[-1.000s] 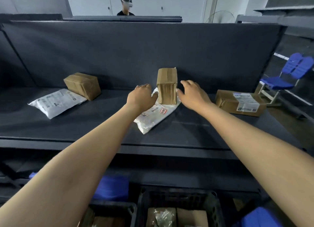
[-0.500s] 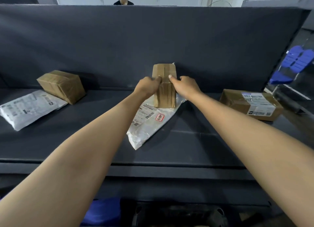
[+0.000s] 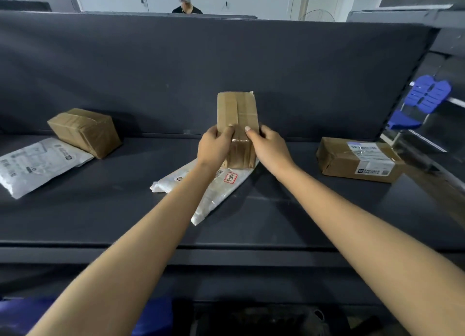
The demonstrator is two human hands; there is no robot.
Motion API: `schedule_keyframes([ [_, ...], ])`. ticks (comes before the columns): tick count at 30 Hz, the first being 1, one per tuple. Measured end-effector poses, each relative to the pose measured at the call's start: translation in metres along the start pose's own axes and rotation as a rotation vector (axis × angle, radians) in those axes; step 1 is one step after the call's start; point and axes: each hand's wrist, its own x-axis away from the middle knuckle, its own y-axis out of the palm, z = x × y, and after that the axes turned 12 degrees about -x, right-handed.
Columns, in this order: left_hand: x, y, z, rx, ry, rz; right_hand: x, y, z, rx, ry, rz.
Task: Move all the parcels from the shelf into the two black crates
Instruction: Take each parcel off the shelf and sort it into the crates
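L hand (image 3: pixel 214 147) + R hand (image 3: pixel 270 148) clamp tall tape-wrapped brown cardboard box (image 3: pixel 237 124) by both sides, thumbs on front, prob. so upright box won't tip. Box stands w/ base on white plastic mailer bag (image 3: pixel 216 187), mid dark shelf (image 3: pixel 276 225); other parcels well apart from box.

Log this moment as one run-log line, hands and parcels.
left hand: gripping taped box | right hand: gripping same box | box: upright over white mailer | shelf: four parcels remain
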Motion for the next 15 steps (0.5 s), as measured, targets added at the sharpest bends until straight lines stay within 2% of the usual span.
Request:
schedule_keyframes([
  [5,0.080,-0.015,-0.005,0.134,0.066,0.026,0.077,-0.011,0.000,-0.136,-0.056,-0.043],
  [10,0.153,-0.024,-0.010,0.095,0.125,0.024,0.150,-0.019,0.000,-0.257,-0.073,-0.032],
  [15,0.230,-0.034,-0.018,0.105,0.159,0.048,0.218,-0.033,-0.006,-0.310,-0.053,-0.119],
])
